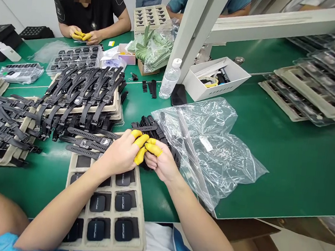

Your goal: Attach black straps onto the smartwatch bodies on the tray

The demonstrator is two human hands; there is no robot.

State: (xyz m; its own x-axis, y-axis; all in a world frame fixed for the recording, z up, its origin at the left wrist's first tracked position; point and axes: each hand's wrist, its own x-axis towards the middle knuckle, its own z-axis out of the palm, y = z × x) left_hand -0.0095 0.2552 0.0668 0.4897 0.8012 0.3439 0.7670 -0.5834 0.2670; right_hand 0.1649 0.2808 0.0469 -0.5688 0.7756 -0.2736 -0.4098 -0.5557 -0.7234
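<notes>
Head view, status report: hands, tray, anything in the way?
Left hand, right hand: together, yellow finger covers on, any held item hidden. Tray: black pieces in pockets. Left forearm covers part of tray; clear plastic bag beside right hand.

The scene is brightly and evenly lit; only soft shadows are cast on the green worktop [285, 166]. Broken, crinkled glare is scattered over the clear plastic bag [223, 151], and highlights are caught by the bottle [169, 81]. The left hand [122, 152] and right hand [163, 163] are rendered fairly crisply. Softening is noted in the stacked trays [318, 87]; wide-angle stretching is seen toward the borders. One upper-left patch is pixelated.
</notes>
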